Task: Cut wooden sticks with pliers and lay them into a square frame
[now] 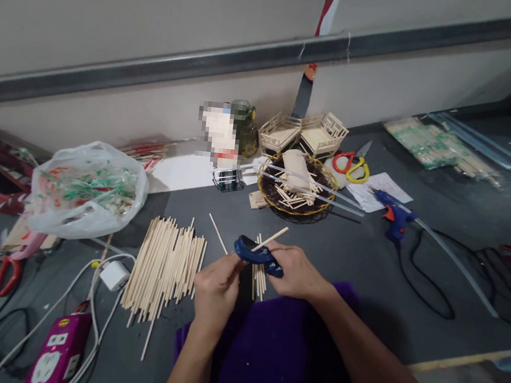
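Observation:
My right hand [295, 272] is wrapped round a dark blue hand tool [249, 249] that looks like a small cutter. A pale wooden stick [273, 238] crosses the tool's jaws at a slant, its free end up and to the right. My left hand [218, 285] is closed at the tool's left end, fingers in line with the stick's lower part, which is hidden. Below the tool lies a small group of short sticks [259, 280]. To the left is a wide bundle of sticks [160, 267], and a single stick [218, 233] lies just beyond my left hand.
Behind are a brown basket [262, 189] with wooden pieces, small wooden lattice models [280, 134], and red-and-yellow scissors [352, 166]. A blue glue gun [396, 221] with its cord lies right. Left are a plastic bag [91, 189], a white charger [114, 275] and a purple power strip [60, 351].

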The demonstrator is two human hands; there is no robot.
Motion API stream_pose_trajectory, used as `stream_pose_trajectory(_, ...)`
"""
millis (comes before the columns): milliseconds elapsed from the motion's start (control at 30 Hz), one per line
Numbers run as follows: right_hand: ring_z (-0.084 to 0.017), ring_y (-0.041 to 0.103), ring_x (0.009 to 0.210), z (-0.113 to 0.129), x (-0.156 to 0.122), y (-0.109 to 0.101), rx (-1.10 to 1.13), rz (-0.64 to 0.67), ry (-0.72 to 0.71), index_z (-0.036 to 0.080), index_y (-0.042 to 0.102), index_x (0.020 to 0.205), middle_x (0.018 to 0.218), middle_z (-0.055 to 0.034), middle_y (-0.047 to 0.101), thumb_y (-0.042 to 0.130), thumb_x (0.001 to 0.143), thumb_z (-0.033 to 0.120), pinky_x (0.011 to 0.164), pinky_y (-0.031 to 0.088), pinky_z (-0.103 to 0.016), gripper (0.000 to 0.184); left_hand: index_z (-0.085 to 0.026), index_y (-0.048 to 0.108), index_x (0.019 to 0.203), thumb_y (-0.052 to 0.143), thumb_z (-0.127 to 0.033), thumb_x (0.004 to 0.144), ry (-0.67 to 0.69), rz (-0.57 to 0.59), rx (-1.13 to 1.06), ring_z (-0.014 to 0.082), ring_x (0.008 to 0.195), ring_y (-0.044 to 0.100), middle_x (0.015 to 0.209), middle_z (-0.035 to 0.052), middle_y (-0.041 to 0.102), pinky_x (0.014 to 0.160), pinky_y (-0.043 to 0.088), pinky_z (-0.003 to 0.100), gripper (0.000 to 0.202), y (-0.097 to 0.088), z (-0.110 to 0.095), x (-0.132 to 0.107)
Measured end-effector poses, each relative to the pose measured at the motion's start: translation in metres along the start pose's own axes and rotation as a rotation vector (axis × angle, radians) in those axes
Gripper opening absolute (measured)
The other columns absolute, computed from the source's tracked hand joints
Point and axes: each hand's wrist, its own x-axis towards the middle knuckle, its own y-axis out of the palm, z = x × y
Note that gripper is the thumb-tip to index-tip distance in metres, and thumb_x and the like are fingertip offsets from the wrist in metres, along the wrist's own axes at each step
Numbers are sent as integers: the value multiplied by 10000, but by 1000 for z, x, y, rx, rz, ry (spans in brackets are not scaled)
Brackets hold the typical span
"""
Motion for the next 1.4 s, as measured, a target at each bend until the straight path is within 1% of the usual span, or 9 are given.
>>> stream_pose_trajectory(200, -175, 627, 715, 0, 4, -9, 78, -2, 53, 201, 562, 916, 829, -33, 661, 517, 711, 136, 637, 421, -239, 219, -194, 672, 888, 532, -249, 885, -154, 107, -22, 131, 680, 632, 786, 28, 686, 634, 461, 220, 150, -1, 5, 7)
stream_pose_trajectory(333, -152, 560, 601, -12, -4, -21, 114, -143, 142, 203, 561, 927, 702, 3, 610, 504, 701, 161, 605, 411, -236, 237, -188, 642, 790, 544, -249, 862, -241, 201, 162, 152, 664, 599, 746, 28, 642, 600, 401, 240, 136, 2, 4, 7)
stream_pose_trajectory(467, -144, 523, 593, -18, -7, -26, 167, -259, 168, 208, 549, 856, 672, 12, 572, 496, 709, 198, 604, 405, -238, 157, -196, 618, 1016, 604, -276, 839, -353, 303, 219, 178, 659, 625, 699, 16, 668, 586, 359, 244, 195, 13, 4, 8)
stream_pose_trajectory(567, -141, 499, 588, -17, -4, -23, 195, -238, 183, 213, 521, 806, 660, 19, 552, 484, 699, 203, 593, 392, -240, 114, -197, 620, 995, 612, -372, 845, -354, 336, 277, 193, 667, 638, 694, 33, 681, 572, 331, 245, 231, 18, 3, 9)
stream_pose_trajectory(767, -142, 472, 583, -15, -1, -18, 198, -266, 234, 217, 479, 765, 645, 27, 518, 468, 691, 215, 585, 362, -241, 74, -199, 598, 730, 535, -489, 880, -283, 100, 425, 181, 608, 582, 605, 21, 602, 574, 336, 256, 333, 11, -1, 8)
stream_pose_trajectory(900, -141, 446, 577, -12, 0, -14, 185, -222, 232, 222, 469, 760, 631, 35, 494, 464, 689, 204, 581, 339, -239, 73, -165, 611, 964, 504, -364, 917, -11, -165, 268, 209, 916, 606, 931, 98, 665, 802, 430, 294, 231, 18, -8, 17)
stream_pose_trajectory(967, -138, 428, 571, -9, 0, -11, 179, -206, 214, 224, 463, 763, 619, 43, 472, 464, 687, 194, 577, 327, -238, 82, -169, 591, 1087, 463, -284, 935, 70, -117, 167, 193, 976, 607, 1038, 102, 663, 839, 440, 283, 230, 27, -11, 23)
stream_pose_trajectory(1100, -132, 406, 560, -6, -1, -10, 189, -176, 199, 229, 447, 767, 611, 51, 446, 453, 686, 180, 560, 308, -230, 94, -186, 633, 1016, 420, -215, 941, 82, -55, 11, 138, 791, 625, 880, 47, 672, 734, 461, 229, 228, 40, -9, 32)
stream_pose_trajectory(1400, -130, 419, 547, -4, -3, -11, 200, -108, 171, 227, 454, 813, 601, 56, 442, 461, 692, 157, 555, 307, -221, 139, -189, 716, 960, 486, -162, 882, 90, -66, -238, 144, 761, 664, 872, 54, 734, 712, 497, 239, 244, 36, 1, 31)
